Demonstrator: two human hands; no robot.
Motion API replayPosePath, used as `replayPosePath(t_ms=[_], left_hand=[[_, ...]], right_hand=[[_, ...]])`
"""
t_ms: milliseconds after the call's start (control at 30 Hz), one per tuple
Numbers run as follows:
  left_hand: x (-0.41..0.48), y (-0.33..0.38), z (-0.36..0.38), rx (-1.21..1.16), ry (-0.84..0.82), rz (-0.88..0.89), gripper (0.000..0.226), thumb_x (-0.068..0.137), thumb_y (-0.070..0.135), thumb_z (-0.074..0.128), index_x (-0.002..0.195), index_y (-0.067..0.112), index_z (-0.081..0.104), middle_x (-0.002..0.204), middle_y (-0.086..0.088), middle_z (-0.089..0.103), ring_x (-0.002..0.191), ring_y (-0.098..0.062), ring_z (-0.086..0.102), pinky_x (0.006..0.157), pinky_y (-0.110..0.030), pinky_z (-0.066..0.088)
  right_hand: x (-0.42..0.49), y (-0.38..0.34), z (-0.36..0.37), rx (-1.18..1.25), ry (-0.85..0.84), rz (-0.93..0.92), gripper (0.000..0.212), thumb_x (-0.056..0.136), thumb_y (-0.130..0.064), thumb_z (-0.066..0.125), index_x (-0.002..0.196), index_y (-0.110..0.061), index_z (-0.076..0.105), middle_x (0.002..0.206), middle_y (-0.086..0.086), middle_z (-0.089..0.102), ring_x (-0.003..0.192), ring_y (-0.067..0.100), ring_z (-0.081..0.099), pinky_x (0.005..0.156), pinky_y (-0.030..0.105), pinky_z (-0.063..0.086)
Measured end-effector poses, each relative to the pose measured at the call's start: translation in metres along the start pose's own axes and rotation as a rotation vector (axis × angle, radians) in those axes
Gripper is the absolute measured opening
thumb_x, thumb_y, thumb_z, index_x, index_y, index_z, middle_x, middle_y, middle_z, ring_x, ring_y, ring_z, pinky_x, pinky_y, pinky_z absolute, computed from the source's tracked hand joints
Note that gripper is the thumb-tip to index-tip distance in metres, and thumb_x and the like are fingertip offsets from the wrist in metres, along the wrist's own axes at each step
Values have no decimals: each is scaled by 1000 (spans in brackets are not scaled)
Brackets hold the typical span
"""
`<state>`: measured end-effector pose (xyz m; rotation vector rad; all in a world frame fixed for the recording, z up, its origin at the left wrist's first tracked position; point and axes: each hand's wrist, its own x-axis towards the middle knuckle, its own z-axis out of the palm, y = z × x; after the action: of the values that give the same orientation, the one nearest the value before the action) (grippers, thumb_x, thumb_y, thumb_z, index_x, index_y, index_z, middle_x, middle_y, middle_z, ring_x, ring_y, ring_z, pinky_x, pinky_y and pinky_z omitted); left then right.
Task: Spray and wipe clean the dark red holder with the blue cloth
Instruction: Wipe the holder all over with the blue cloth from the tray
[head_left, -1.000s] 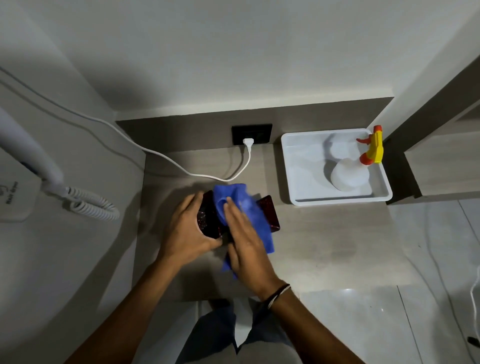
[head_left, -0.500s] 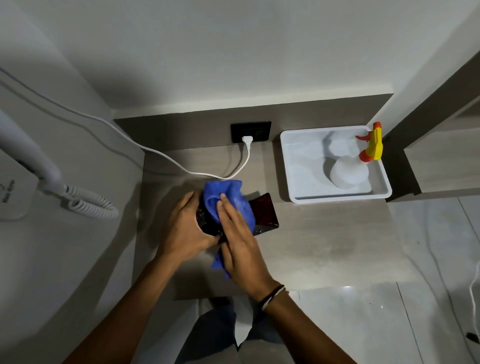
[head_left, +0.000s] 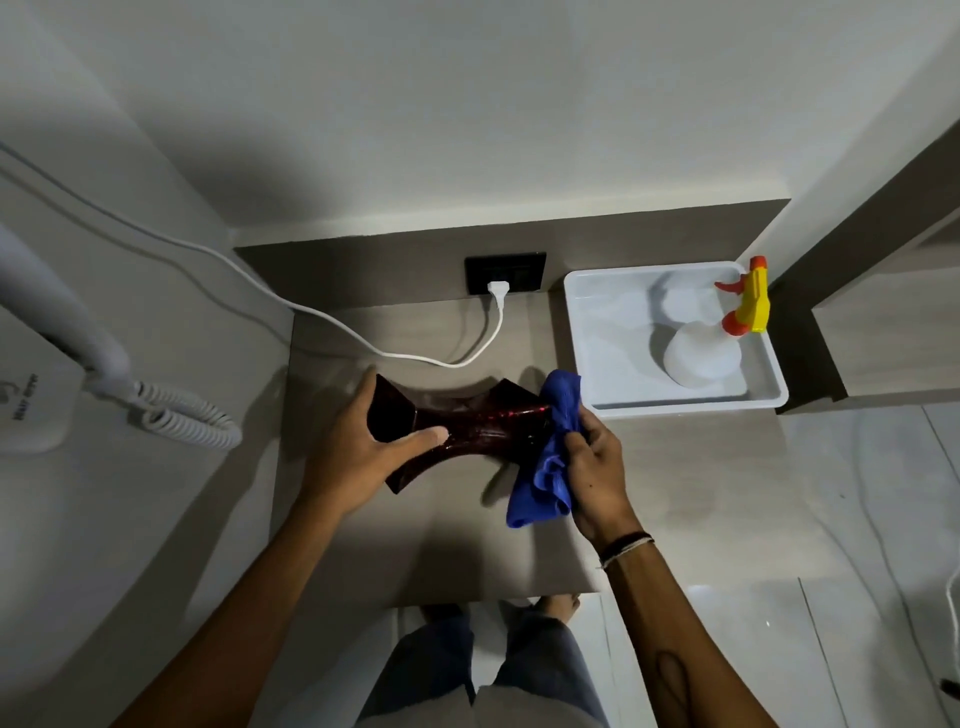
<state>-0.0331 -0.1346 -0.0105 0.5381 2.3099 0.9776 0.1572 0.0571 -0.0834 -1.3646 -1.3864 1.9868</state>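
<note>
A: Where is the glossy dark red holder (head_left: 467, 422) with its narrow waist and flared ends?

B: Held on its side just over the grey wood-grain worktop (head_left: 675, 493), in front of the person. The left hand (head_left: 353, 452) is clamped on its left end, thumb laid along the waist. The right hand (head_left: 592, 467) is closed on the bunched blue ribbed cloth (head_left: 548, 462), pressing it against the right end.

A: So wiping is under way?

B: I judge so. The surface glints as if wet, though that may be plain gloss.

A: What could go wrong?

B: A wet, shiny body could slip through the left grip if the cloth pushes hard along its length, since only one end is held. The loose tail of cloth hangs down and could drag on the worktop. The right hand also works just beside the white plastic tray (head_left: 587, 332), so a wide stroke could knock its rim.

A: And beyond that?

B: The translucent spray bottle (head_left: 698, 358) with the yellow and orange trigger stands in the tray. A white cable (head_left: 415, 356) runs from the black wall socket (head_left: 505, 271); a white hair dryer (head_left: 62, 322) with a coiled cord hangs at left.

A: Anything unclear?

B: The holder's right end is hidden by cloth, its underside is out of view, and dim light hides any leftover dirt
</note>
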Motion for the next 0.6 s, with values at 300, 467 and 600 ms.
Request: replayPosePath(t_ms=[300,467,600], left_hand=[[-11,16,-4,317,-253,14,170,30,67,101,148,78,-21,181,-1,-15,166,-36,6,119,-68,35],[-7,13,-2,367,-120,164,122,47,49,84,154,51,25,163,1,27,135,-36,53,97,-53,60],[-4,10,-1,303,-42,175,101,52,52,81,144,42,40,145,7,43,122,-26,57,90,-53,61]], right_hand=[[7,-26,24,121,91,108,41,101,17,33,119,5,67,79,14,61,54,21,61,51,29,52],[-3,-27,14,183,157,55,42,101,15,38,109,-3,75,71,5,73,56,21,59,47,21,54],[-17,-28,7,89,172,-148,42,99,12,42,116,-8,75,80,8,68,65,17,58,61,30,53]])
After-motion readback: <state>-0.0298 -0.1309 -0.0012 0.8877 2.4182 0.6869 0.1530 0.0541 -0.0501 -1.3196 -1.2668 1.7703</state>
